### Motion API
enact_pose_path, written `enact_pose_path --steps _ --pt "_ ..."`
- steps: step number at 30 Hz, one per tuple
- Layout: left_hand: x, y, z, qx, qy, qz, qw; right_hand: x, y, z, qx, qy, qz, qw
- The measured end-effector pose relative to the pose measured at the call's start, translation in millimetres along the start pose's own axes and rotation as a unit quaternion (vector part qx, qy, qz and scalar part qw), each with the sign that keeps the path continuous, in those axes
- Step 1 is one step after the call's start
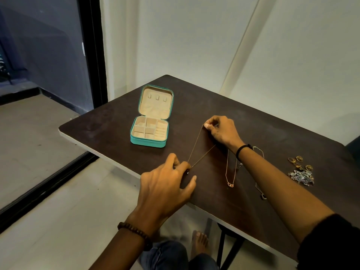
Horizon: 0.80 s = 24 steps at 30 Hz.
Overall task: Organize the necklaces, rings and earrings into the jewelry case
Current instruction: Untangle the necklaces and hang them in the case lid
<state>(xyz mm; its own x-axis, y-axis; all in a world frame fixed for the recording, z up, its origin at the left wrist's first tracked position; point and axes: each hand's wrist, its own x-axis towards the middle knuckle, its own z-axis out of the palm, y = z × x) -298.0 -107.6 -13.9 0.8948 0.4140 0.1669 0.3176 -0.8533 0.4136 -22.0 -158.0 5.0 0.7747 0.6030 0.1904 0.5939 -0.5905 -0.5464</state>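
Note:
A teal jewelry case (136, 140) lies open on the dark table (109, 123), its beige compartments and three lid hooks bare. A thin gold necklace (195, 146) is stretched taut between my hands. My left hand (167, 184) pinches its lower end near the table's front edge. My right hand (220, 129) pinches the upper end, right of the case. Two more necklaces lie under my right forearm: a rose-gold one (229, 178) and a fine chain with a dark pendant (262, 191).
Several gold rings (298, 162) and a heap of silvery-blue earrings (302, 177) lie at the table's right. A white wall stands behind the table; a dark glass door and grey floor are to the left. My knees and a bare foot show below the front edge.

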Motion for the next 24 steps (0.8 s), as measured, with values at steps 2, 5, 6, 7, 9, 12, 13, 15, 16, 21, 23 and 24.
enact_pose_path --steps 2,5,6,7,9,12,13,15,16,21,23,24 --pt "1.6 -0.4 0.1 -0.001 -0.007 -0.003 1.0 1.8 1.0 2.1 -0.008 0.003 0.004 1.0" --pt "1.3 -1.5 1.2 -0.009 -0.01 -0.009 1.0 1.8 -1.4 1.7 -0.01 -0.003 0.01 1.0" --pt "1.1 -1.6 1.2 -0.016 -0.009 -0.01 1.0 0.8 -2.8 0.8 -0.006 -0.001 0.01 1.0" --pt "0.5 -1.5 1.0 -0.027 -0.007 -0.013 1.0 -0.9 -5.0 -0.5 0.0 0.003 0.007 1.0" --pt "-0.5 -0.4 0.4 -0.057 0.001 -0.022 0.998 -8.2 -12.3 -6.1 0.016 0.011 -0.002 1.0" --pt "-0.8 -0.1 -2.4 -0.107 0.03 -0.034 0.993 -24.5 -27.0 -18.5 0.044 0.01 -0.013 0.999" --pt "-0.9 0.1 -4.2 -0.126 0.042 -0.034 0.991 -31.5 -32.3 -23.7 0.053 0.009 -0.016 0.998" --pt "-1.6 1.2 -8.8 -0.157 0.067 -0.037 0.985 -46.1 -42.0 -33.8 0.075 0.004 -0.026 0.997" --pt "-1.8 2.7 -12.4 -0.162 0.083 -0.039 0.982 -53.7 -47.1 -39.3 0.087 -0.004 -0.031 0.996" --pt "4.2 19.6 -35.6 -0.246 0.153 -0.044 0.956 -99.6 -81.9 -69.3 0.137 -0.068 -0.064 0.986" --pt "7.9 28.4 -46.6 -0.28 0.143 -0.049 0.948 -118.2 -95.3 -80.6 0.169 -0.094 -0.075 0.978" --pt "8.8 33.0 -52.1 -0.304 0.129 -0.053 0.942 -127.3 -100.8 -85.6 0.189 -0.103 -0.079 0.973"
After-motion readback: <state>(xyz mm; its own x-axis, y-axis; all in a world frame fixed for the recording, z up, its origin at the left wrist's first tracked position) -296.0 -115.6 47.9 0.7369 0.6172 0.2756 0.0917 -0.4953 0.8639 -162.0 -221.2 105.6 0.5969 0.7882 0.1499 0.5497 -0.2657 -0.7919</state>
